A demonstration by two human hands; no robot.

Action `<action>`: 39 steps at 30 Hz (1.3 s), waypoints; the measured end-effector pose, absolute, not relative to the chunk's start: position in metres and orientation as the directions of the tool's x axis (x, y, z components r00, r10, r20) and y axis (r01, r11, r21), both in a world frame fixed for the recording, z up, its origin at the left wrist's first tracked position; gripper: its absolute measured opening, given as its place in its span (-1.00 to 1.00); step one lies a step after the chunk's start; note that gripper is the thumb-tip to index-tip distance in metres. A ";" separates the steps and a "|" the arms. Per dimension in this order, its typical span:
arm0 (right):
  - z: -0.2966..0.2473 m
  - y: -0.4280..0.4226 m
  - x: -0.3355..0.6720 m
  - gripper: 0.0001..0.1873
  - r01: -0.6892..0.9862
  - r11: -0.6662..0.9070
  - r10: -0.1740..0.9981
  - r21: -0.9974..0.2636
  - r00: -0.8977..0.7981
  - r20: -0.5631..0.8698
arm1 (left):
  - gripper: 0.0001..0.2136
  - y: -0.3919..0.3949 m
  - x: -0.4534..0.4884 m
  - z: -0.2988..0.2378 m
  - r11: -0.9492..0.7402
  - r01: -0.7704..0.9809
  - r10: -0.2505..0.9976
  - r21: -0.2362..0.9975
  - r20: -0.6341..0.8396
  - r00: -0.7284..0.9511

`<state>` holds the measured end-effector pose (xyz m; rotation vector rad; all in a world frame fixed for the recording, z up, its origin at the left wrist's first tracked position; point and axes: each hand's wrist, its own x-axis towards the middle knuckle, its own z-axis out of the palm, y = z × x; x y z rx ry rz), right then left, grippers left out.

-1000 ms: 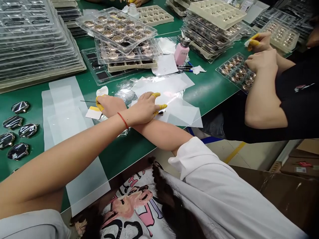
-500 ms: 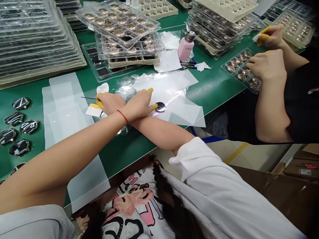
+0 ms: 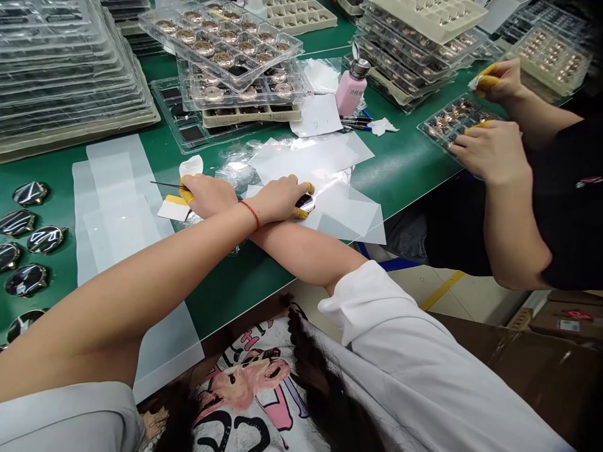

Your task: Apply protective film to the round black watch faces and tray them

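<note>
My left hand (image 3: 280,198), a red string at its wrist, reaches across over my right arm. Yellow finger cots cover its thumb and forefinger, which close on the edges of a round watch head (image 3: 308,203) with dark glass. The watch head lies on white translucent sheets (image 3: 348,216). Under the crossed arms, my right hand (image 3: 210,193) is to the left, closed around thin dark tweezers (image 3: 166,184) that point left. Beside it are a white card with a yellow strip (image 3: 174,209) and a white wipe (image 3: 191,166). Crumpled clear film (image 3: 238,164) lies behind.
Several dark-faced watch heads (image 3: 46,239) lie at the left, near long translucent sheets (image 3: 113,188). Tray stacks (image 3: 70,81) and watch-part trays (image 3: 245,100) stand behind, with a pink bottle (image 3: 351,94). At the right, a co-worker's hands (image 3: 494,147) work over a clear tray (image 3: 438,129).
My left hand has moved slightly right, and its forefinger and thumb have closed around the watch head. My right hand stays with the tweezers. The co-worker's hands have shifted.
</note>
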<state>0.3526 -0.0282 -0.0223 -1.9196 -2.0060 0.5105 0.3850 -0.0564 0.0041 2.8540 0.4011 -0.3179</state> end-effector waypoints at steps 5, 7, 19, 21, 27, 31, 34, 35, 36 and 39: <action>-0.021 -0.025 0.354 -0.64 0.876 0.028 0.997 -0.482 -0.058 -0.048 | -0.55 -0.053 0.386 0.013 -0.935 0.246 0.161 0.257 -0.311 0.937; -0.022 -0.024 0.355 -0.65 0.873 0.028 0.997 -0.486 -0.062 -0.054 | -0.56 -0.052 0.387 0.012 -0.939 0.231 0.152 0.256 -0.293 0.944; -0.029 -0.027 0.350 -0.62 0.905 0.044 0.996 -0.423 -0.070 -0.047 | -0.58 -0.051 0.380 -0.004 -0.946 0.137 0.098 0.295 -0.144 0.985; -0.029 -0.029 0.348 -0.61 0.913 0.046 0.997 -0.406 -0.069 -0.041 | -0.57 -0.052 0.379 -0.005 -0.948 0.120 0.086 0.295 -0.126 0.988; -0.030 -0.029 0.346 -0.60 0.929 0.040 0.998 -0.367 -0.055 -0.032 | -0.58 -0.051 0.377 -0.011 -0.943 0.097 0.071 0.318 -0.093 0.993; -0.032 -0.029 0.345 -0.61 0.935 0.038 0.999 -0.353 -0.050 -0.022 | -0.58 -0.052 0.376 -0.012 -0.934 0.082 0.063 0.347 -0.065 0.996; -0.033 -0.029 0.344 -0.60 0.937 0.039 0.999 -0.346 -0.049 -0.019 | -0.60 -0.053 0.375 -0.012 -0.932 0.072 0.056 0.354 -0.056 0.997; -0.033 -0.030 0.344 -0.60 0.938 0.041 0.999 -0.345 -0.050 -0.018 | -0.60 -0.053 0.375 -0.012 -0.933 0.071 0.054 0.352 -0.058 0.997; -0.033 -0.030 0.344 -0.61 0.938 0.042 0.999 -0.344 -0.051 -0.017 | -0.60 -0.053 0.374 -0.011 -0.934 0.072 0.054 0.350 -0.060 0.997; -0.033 -0.030 0.343 -0.61 0.939 0.042 0.999 -0.341 -0.050 -0.013 | -0.60 -0.053 0.374 -0.012 -0.934 0.070 0.053 0.351 -0.059 0.997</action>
